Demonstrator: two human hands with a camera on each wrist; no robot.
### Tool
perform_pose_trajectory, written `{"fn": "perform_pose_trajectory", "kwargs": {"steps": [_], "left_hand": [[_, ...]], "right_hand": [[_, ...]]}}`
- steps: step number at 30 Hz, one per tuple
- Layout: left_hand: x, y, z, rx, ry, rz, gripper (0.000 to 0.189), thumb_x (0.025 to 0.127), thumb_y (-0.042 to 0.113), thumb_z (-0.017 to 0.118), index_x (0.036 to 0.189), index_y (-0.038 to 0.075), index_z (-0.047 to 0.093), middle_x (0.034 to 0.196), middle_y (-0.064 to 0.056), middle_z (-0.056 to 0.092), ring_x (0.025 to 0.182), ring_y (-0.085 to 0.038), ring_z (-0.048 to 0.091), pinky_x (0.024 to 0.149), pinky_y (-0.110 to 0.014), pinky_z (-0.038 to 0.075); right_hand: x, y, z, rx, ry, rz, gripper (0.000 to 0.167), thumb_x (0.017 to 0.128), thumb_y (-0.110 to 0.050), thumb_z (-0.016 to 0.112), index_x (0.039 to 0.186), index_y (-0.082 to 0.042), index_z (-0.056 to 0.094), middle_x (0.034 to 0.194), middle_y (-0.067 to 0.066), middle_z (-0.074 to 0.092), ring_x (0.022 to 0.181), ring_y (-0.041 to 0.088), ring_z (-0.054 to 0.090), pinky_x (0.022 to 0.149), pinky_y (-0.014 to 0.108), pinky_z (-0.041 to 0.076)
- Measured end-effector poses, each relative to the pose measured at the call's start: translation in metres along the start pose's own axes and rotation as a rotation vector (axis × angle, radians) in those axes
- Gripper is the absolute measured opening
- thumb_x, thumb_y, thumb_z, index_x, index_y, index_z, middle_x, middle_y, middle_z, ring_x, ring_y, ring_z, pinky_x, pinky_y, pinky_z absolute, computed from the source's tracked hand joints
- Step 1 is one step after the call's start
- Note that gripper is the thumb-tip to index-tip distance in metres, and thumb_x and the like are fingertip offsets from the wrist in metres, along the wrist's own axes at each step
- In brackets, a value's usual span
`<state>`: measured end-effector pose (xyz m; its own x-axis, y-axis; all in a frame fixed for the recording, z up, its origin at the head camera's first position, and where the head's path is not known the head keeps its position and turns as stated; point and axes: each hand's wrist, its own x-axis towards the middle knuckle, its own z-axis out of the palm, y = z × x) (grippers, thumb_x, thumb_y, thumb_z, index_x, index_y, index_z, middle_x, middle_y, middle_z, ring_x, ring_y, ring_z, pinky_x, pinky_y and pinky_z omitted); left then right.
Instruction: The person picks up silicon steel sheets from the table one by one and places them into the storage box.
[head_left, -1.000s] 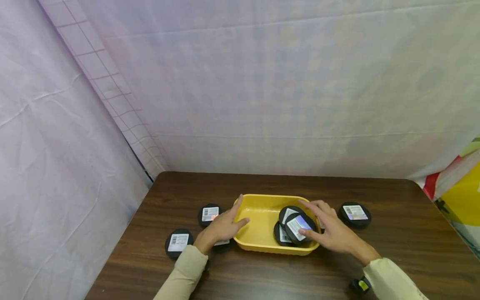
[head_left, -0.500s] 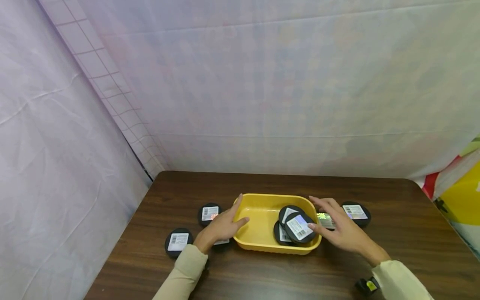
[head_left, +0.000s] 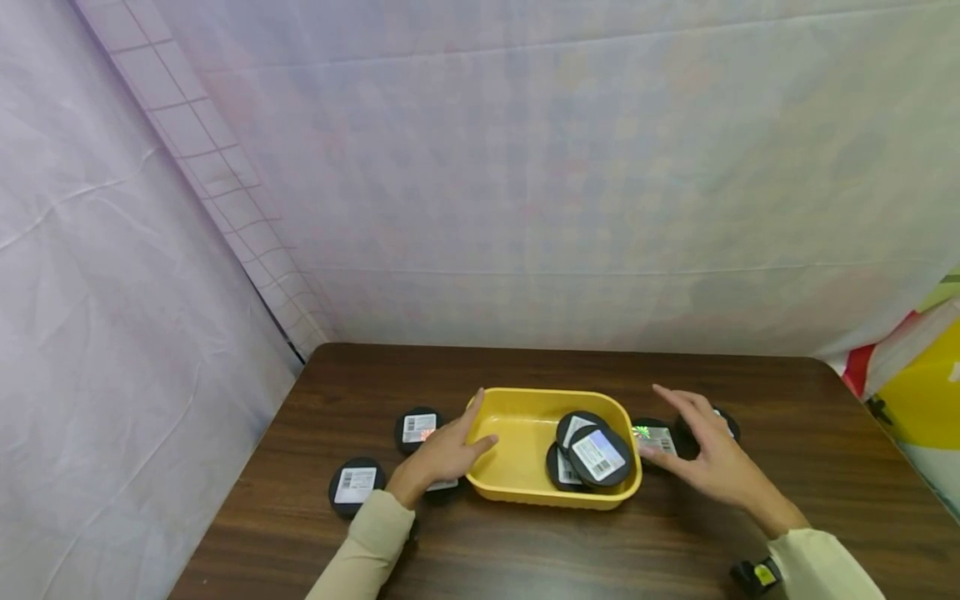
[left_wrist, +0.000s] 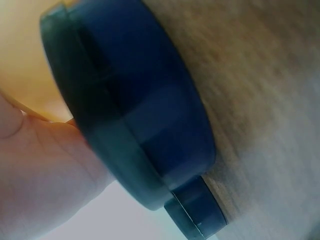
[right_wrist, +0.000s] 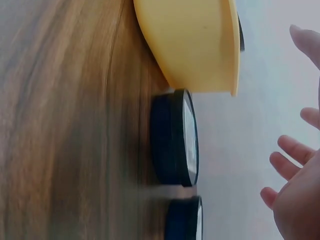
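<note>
A yellow plastic basin (head_left: 517, 458) holds three flat, round black containers (head_left: 600, 457) with white barcode labels, overlapping at its right end. My left hand (head_left: 444, 457) rests at the basin's left rim, fingers extended along it and thumb reaching inside. Partly beneath that hand is another round container (head_left: 442, 492), large and dark (left_wrist: 145, 95) in the left wrist view. With fingers spread, my right hand (head_left: 708, 450) hovers over two more containers right of the basin, holding nothing. The nearer container (right_wrist: 175, 137) has a shiny label; the other (right_wrist: 185, 220) is partly hidden by the hand in the head view.
Two further labelled round containers, one nearer (head_left: 357, 486) and one farther back (head_left: 417, 429), lie left of the basin on the brown wooden table (head_left: 525, 550). Pale cloth (head_left: 525, 208) hangs behind the table. Yellow and red material (head_left: 922, 392) stands at the right.
My right hand has moved right, from over the containers in the basin to above those outside it, uncovering the shiny-labelled one. The left hand and basin have stayed put.
</note>
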<state>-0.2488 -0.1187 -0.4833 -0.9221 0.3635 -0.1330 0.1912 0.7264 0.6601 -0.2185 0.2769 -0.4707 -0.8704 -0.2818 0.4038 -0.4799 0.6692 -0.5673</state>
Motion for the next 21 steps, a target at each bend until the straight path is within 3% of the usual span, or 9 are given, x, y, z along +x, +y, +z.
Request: {"fn": "perform_pose_trajectory", "kwargs": {"steps": [9, 14, 21], "left_hand": [[-0.001, 0.001, -0.001, 0.002, 0.002, 0.006, 0.078, 0.102, 0.051, 0.048, 0.161, 0.03, 0.002, 0.16, -0.013, 0.03, 0.139, -0.031, 0.042, 0.11, -0.051, 0.036], [-0.001, 0.002, -0.001, -0.002, 0.004, 0.007, 0.078, 0.102, 0.05, 0.048, 0.161, 0.027, 0.004, 0.16, -0.013, 0.03, 0.139, -0.032, 0.042, 0.11, -0.052, 0.036], [-0.001, 0.001, 0.0, 0.009, 0.005, 0.006, 0.078, 0.102, 0.051, 0.048, 0.161, 0.027, 0.003, 0.16, -0.013, 0.031, 0.138, -0.032, 0.042, 0.11, -0.052, 0.036]], "right_hand": [[-0.005, 0.015, -0.011, 0.016, 0.027, 0.086, 0.094, 0.079, -0.025, 0.084, 0.157, -0.025, 0.03, 0.148, 0.026, 0.033, 0.127, 0.053, 0.032, 0.089, 0.076, 0.025], [-0.009, 0.027, -0.015, 0.0, 0.045, 0.102, 0.097, 0.08, -0.026, 0.082, 0.158, -0.022, 0.026, 0.146, 0.03, 0.032, 0.128, 0.051, 0.03, 0.094, 0.076, 0.015], [-0.014, 0.049, -0.019, -0.056, 0.014, 0.164, 0.101, 0.084, -0.032, 0.077, 0.161, -0.017, 0.013, 0.145, 0.039, 0.025, 0.126, 0.062, 0.026, 0.095, 0.079, 0.004]]}}
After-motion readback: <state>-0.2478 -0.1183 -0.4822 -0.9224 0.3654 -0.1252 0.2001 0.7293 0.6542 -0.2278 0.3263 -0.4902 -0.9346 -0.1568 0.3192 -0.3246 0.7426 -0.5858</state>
